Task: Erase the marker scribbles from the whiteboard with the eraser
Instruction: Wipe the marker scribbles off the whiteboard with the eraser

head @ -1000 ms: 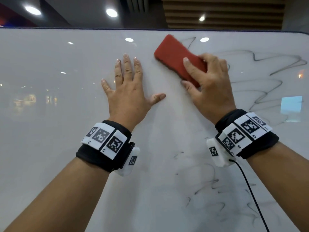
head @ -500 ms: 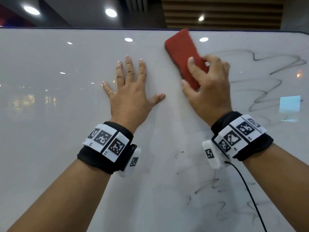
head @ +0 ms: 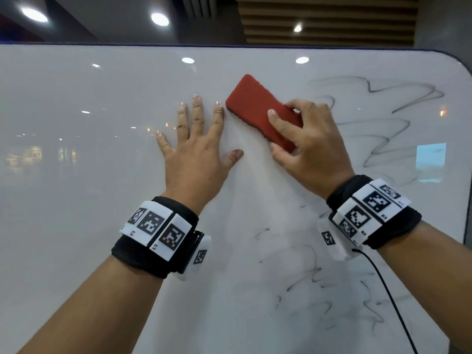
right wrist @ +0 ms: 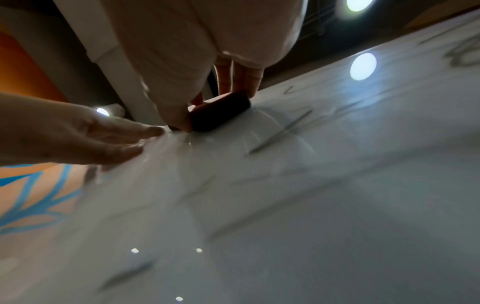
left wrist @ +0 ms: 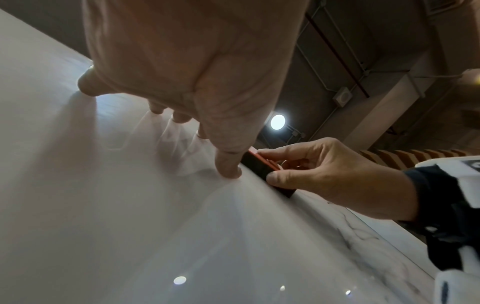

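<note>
A glossy whiteboard (head: 76,175) fills the head view. Black marker scribbles (head: 383,118) remain on its upper right, and fainter scribbles (head: 319,284) lie lower down. My right hand (head: 314,141) grips a red eraser (head: 258,106) by its lower end and holds it flat against the board, tilted up to the left. The eraser's upper left corner sits just beside my left index fingertip. My left hand (head: 196,154) lies flat on the board with fingers spread. In the left wrist view the eraser (left wrist: 259,166) shows dark between thumb and fingers; in the right wrist view the eraser (right wrist: 221,113) is pinched the same way.
The board's top edge (head: 229,44) and rounded right corner (head: 459,70) bound the surface. A black cable (head: 390,297) runs down from my right wristband. Ceiling lights reflect in the board's left half. The patch between the hands looks wiped.
The eraser has swung from near the board's top edge down and to the left, ending beside my left fingertips. My left hand has stayed flat in place.
</note>
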`<state>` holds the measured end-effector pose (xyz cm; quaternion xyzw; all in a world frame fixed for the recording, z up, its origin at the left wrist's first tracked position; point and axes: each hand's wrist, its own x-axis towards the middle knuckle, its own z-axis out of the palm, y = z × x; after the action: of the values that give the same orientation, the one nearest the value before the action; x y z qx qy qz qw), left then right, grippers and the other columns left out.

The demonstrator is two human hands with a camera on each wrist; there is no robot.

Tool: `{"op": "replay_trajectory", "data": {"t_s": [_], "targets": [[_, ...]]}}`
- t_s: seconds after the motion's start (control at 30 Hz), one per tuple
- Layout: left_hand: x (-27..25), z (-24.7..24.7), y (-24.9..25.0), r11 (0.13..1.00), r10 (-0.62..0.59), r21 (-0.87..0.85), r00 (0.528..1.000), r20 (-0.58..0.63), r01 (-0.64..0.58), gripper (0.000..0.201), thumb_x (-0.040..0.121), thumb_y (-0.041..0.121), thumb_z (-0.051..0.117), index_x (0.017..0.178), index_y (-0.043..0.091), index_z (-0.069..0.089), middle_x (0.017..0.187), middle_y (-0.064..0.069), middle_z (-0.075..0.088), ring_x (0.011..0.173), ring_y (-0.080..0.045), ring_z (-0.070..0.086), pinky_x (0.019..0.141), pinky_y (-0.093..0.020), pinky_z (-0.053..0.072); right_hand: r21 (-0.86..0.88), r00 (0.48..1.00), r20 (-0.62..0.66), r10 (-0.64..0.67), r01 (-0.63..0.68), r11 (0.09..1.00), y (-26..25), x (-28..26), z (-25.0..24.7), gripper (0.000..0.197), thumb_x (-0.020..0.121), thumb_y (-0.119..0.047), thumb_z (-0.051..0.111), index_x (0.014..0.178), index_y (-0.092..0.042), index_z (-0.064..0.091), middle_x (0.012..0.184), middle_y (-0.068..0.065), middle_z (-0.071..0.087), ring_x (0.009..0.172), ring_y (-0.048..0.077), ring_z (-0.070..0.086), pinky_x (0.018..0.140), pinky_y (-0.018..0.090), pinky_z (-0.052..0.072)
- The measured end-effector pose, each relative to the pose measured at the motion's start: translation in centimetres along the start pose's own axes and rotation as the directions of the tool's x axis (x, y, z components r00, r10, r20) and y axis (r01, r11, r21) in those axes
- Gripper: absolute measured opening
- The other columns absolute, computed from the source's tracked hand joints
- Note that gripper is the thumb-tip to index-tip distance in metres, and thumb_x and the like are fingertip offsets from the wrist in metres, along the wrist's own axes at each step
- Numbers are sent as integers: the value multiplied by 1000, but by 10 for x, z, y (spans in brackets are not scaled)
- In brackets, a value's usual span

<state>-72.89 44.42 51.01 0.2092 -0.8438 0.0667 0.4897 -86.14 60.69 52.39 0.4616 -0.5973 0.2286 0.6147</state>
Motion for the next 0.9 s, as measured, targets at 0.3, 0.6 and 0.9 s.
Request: {"op": "replay_trajectory", "data": {"t_s": [0.3,0.6,0.9], "targets": [[-6,5,3,1000,1,-6,1000,-2,-1,79,96,64,34,157,34,-6,164,0,-17,151,-23,-14,116,-67,7,27,991,-61,120,-118,993,1,-5,1,49,86,-28,67,132,-11,62,123,18,54,106,36,49,92,38,47],[-9,10,2,1000,13,-8,1000,-17,-13,77,97,63,32,156,33,-6,165,-1,-16,151,-24,-13,116,-66,5,54,967,-134,218,-212,976,5,-15,1,47,85,-25,69,130,-12,63,123,17,55,104,34,48,93,28,41],[-14,14,4,1000,4,-24,1000,-19,-4,73,99,62,27,157,33,-6,164,0,-17,151,-23,-14,117,-65,3,36,982,-103,157,-154,987,19,-22,-6,47,86,-26,69,130,-12,64,124,18,56,105,36,49,95,33,43]]}}
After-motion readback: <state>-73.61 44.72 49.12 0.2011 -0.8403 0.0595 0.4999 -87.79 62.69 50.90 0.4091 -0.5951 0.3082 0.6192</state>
